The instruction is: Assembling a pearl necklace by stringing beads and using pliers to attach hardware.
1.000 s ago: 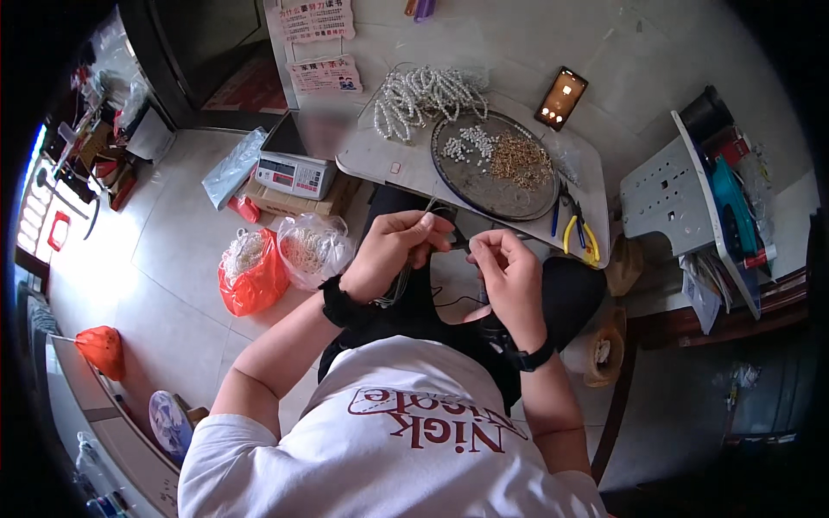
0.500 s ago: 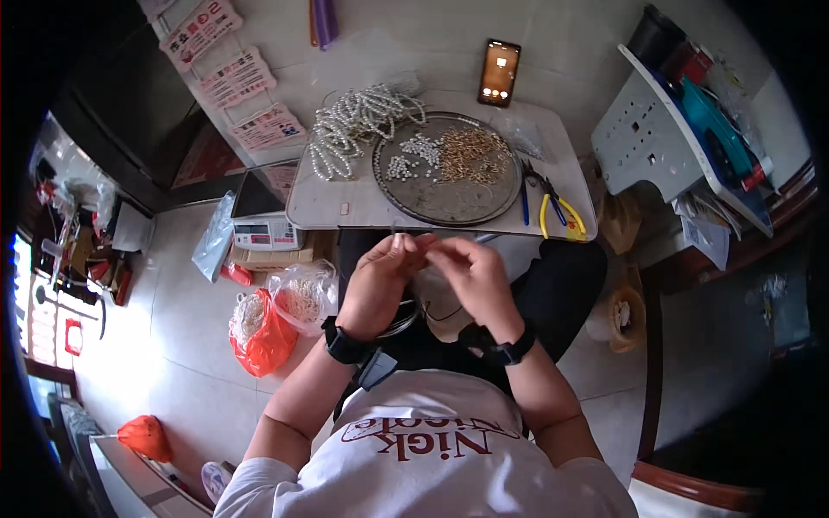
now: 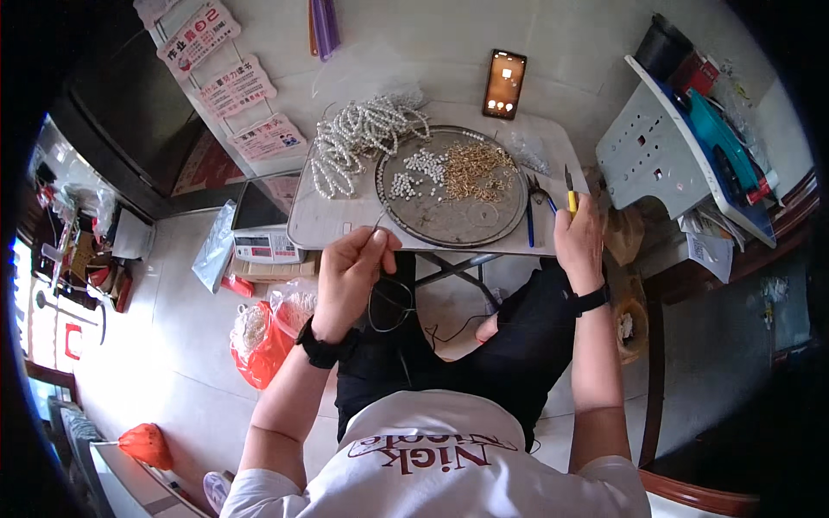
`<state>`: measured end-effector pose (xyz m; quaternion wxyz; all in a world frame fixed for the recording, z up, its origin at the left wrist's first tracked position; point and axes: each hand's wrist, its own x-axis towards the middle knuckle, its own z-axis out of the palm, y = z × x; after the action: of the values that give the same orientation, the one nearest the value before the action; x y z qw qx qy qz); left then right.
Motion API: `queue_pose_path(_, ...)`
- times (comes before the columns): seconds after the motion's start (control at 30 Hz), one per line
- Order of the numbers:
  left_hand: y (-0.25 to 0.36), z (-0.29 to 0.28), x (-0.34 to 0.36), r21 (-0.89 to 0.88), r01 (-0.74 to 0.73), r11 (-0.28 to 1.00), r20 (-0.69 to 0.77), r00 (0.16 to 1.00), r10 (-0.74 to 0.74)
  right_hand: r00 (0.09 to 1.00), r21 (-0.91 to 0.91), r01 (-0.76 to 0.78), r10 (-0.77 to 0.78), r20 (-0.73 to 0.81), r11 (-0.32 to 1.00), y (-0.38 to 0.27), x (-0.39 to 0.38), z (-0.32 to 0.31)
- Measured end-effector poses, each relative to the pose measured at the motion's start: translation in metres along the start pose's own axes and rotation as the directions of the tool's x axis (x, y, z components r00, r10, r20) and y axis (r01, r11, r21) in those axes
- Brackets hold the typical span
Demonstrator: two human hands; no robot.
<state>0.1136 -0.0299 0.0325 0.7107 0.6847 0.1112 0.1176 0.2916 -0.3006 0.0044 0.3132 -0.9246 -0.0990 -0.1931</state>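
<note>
My left hand (image 3: 356, 263) is closed in a pinch on a thin wire, whose end pokes up past the fingertips. A loop of the wire (image 3: 390, 304) hangs below that hand, over my lap. At the table's right edge, my right hand (image 3: 580, 242) grips yellow-handled pliers (image 3: 572, 201), their slim tips pointing away from me. Blue-handled pliers (image 3: 530, 228) lie beside the round tray (image 3: 410, 226). On the tray are small white beads (image 3: 425, 166) and a heap of gold-coloured metal pieces (image 3: 471, 173).
Strings of pearly beads (image 3: 358, 134) lie at the back left of the small table (image 3: 304, 226). A lit phone (image 3: 503, 84) leans on the wall. A scale (image 3: 268, 244) and bags (image 3: 259, 345) are at left; a white rack (image 3: 643, 142) stands at right.
My hands have parted. The right moved right and picked up the yellow-handled pliers from the table; the left shifted slightly left with the wire.
</note>
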Motion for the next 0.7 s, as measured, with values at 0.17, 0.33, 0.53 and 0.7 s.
queue_pose_path(0.17, -0.006, 0.028, 0.004, 0.124, -0.219, 0.968, 0.037, 0.976, 0.216, 0.509, 0.558, -0.829, -0.366, 0.779, 0.034, -0.081, -0.065, -0.028)
queue_pose_path(0.33, 0.0, 0.028, 0.001, 0.162, -0.179, 0.97, -0.019, 0.983, 0.184, 0.267, 0.257, -0.961, -0.573, 0.775, -0.099, -0.118, -0.084, -0.044)
queue_pose_path(0.53, -0.004, 0.027, -0.005, 0.298, -0.246, 0.922, -0.018, 0.965, 0.263, 0.248, 0.246, -0.966, -0.559, 0.791, -0.08, -0.119, -0.081, -0.029)
queue_pose_path(0.7, -0.012, 0.023, -0.003, 0.347, -0.296, 0.89, -0.005, 0.948, 0.317, 0.251, 0.231, -0.967, -0.509, 0.824, -0.103, -0.115, -0.086, -0.028)
